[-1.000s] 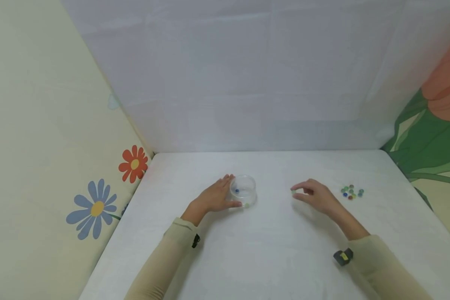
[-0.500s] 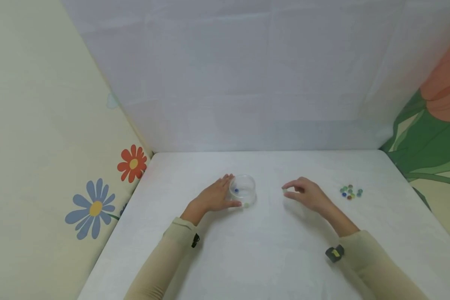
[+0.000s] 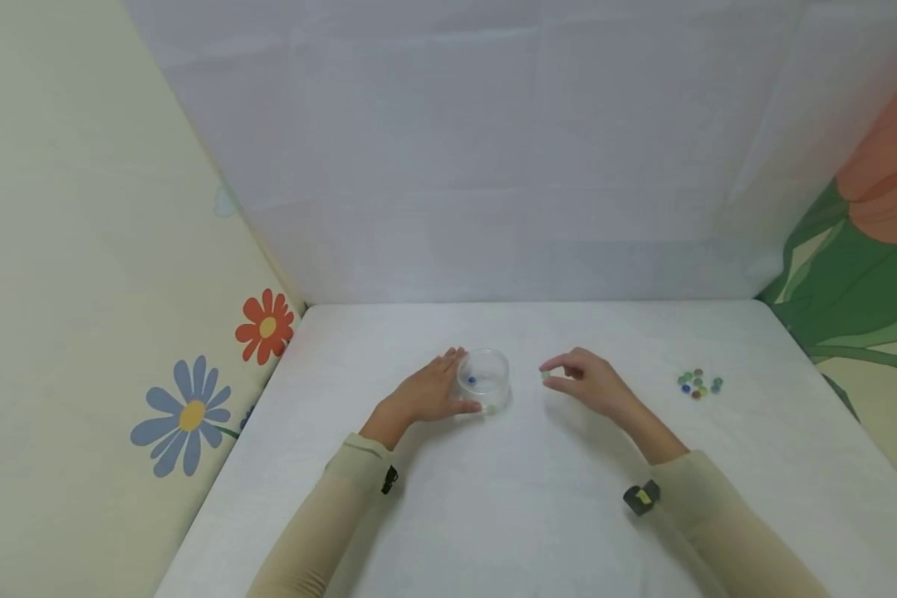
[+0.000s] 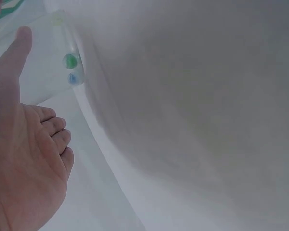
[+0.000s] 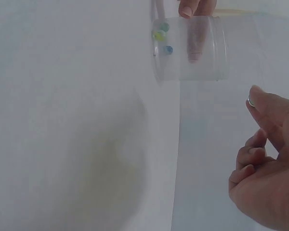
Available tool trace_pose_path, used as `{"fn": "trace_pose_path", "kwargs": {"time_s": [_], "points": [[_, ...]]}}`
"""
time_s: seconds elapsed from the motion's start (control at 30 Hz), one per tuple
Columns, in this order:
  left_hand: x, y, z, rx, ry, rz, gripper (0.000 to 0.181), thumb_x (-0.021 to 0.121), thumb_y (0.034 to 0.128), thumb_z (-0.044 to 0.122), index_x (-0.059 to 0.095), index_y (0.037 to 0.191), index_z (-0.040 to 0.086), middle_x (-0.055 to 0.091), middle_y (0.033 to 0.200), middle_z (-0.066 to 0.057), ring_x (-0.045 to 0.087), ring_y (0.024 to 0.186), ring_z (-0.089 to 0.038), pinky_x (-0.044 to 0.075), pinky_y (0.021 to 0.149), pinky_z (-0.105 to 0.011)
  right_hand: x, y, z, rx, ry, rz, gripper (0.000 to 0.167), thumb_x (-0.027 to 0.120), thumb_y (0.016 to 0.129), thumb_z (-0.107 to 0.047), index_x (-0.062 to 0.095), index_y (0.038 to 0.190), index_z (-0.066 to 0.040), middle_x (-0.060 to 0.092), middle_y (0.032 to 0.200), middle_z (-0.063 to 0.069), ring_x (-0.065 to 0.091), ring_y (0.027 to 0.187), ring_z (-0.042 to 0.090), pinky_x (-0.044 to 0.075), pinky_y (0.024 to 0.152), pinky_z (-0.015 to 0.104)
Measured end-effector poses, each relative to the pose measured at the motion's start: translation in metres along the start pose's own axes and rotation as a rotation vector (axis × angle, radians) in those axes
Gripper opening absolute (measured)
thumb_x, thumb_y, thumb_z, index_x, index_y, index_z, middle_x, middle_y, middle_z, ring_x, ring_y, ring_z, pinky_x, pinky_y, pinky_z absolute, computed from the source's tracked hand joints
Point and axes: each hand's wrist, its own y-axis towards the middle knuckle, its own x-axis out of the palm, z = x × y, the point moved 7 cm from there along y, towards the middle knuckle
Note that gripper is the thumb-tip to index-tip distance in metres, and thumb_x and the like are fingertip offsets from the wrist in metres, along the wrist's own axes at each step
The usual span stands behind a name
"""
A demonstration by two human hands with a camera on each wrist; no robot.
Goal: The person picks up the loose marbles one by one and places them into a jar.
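marble (image 3: 545,374) | pinched by right hand (image 3: 596,387) | left hand (image 3: 428,393) straight-fingered against clear jar (image 3: 493,378) | white table (image 3: 493,498) | flowered wall (image 3: 82,208)

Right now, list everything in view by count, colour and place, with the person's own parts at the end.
Table: one, white-covered, below the hands
Jar: one, clear, on the table beside the left grip
Marbles in the jar: three visible, green, yellow-green and blue, at the bottom
Held marble: one, pale green, pinched in the right grip
Loose marbles: about nine, mixed colours, right side of table
Backdrop: one, white, behind the table
Blue flower: one, left wall
Red flower: one, left wall
Plant pattern: one, orange and green, far right
Wrist devices: two, dark, one per wrist
Sleeves: two, pale beige, on the arms
Hands: two, bare, over the table
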Motion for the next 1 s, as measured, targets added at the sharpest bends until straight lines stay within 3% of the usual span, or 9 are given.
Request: {"fn": "trace_pose_path", "kwargs": {"time_s": [1.0], "points": [[-0.003,-0.002,0.002,0.011,-0.021,-0.001,0.109,0.056,0.0891,0.074,0.012,0.163,0.007,0.014,0.169,-0.012,0.015,0.156,-0.031,0.020,0.126,-0.046,0.032,0.029,-0.034,-0.003,0.027,-0.057,0.025,0.073,0.095,-0.020,0.075,0.118,-0.013,0.058,0.091,0.005,0.050,0.084,0.019,0.045,0.071,0.029]]}}
